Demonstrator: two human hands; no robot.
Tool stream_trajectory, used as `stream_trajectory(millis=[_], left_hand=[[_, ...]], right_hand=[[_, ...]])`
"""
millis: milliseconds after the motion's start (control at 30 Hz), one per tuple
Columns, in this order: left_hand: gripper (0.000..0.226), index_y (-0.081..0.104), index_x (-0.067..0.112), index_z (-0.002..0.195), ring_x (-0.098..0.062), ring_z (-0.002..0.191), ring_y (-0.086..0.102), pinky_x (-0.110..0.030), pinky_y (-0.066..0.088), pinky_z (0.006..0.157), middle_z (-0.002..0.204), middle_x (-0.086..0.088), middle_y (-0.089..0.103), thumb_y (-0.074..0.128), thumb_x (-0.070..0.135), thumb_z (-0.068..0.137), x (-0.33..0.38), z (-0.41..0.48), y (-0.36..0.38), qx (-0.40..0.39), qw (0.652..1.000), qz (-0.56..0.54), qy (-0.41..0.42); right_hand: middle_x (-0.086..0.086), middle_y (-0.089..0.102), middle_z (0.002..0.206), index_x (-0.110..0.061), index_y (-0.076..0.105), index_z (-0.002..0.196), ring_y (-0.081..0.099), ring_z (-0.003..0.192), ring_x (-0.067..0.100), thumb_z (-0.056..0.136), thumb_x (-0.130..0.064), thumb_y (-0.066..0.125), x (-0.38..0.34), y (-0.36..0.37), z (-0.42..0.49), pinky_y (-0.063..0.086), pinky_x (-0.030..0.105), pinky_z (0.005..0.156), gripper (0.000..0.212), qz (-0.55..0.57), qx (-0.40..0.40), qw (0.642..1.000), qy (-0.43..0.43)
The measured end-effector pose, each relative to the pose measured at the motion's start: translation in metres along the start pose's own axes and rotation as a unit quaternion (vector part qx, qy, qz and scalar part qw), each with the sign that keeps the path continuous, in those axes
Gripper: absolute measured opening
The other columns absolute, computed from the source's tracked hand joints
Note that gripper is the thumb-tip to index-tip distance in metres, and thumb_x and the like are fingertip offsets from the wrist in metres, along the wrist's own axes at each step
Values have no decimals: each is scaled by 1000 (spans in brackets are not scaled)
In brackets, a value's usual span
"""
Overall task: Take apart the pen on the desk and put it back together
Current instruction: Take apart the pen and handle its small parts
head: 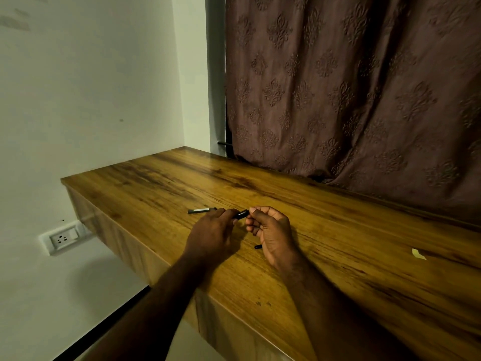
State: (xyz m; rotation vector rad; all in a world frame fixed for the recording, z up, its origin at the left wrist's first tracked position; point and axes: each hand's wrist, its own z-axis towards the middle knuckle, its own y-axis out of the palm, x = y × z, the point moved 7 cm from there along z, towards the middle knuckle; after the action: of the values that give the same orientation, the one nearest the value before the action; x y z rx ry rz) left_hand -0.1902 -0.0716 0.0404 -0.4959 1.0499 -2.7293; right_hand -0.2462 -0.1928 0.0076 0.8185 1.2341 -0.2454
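A black pen part [241, 213] is held over the wooden desk [338, 230], between my two hands. My left hand [210, 237] grips its left end with curled fingers. Fingertips of my right hand [270, 231] pinch its right end. A grey pen barrel [201, 210] lies flat on the desk just left of my left hand's fingers. Below my right hand's palm lies a small black piece [257, 247], perhaps a cap, on the wood. How the held part is built is hidden by my fingers.
A yellow scrap of paper [418, 254] lies on the desk at the right. A brown patterned curtain [351, 87] hangs behind the desk. The desk's left edge drops off near a wall socket [62, 238].
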Motion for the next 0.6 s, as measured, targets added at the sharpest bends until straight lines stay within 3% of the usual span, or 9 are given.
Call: stream_trajectory(millis=[133,367,600], left_hand=[[46,63,15,104,-26,80,61,-36,50,64,88,-8,67,30,44,92,2,0,-2,5,1000,-11,2],[29,61,18,107,-23,80,60,-33,47,64,89,-4,66,42,37,94,-3,1,1,1,1000,3,-7],[50,62,18,107,-24,80,60,-33,47,64,89,-5,67,26,50,92,-1,1,-4,16,1000,-24,-9]], right_hand=[[9,62,66,-2,67,86,56,58,13,89,-6,63,0,0,2,45,23,52,6,-23,-8,1000,-9],[9,64,68,-1,70,91,57,59,12,89,-8,65,0,2,5,47,22,55,9,-52,-15,998,-28],[8,65,66,7,68,99,58,53,8,90,-3,62,-1,2,7,47,18,50,14,-80,-8,996,-47]])
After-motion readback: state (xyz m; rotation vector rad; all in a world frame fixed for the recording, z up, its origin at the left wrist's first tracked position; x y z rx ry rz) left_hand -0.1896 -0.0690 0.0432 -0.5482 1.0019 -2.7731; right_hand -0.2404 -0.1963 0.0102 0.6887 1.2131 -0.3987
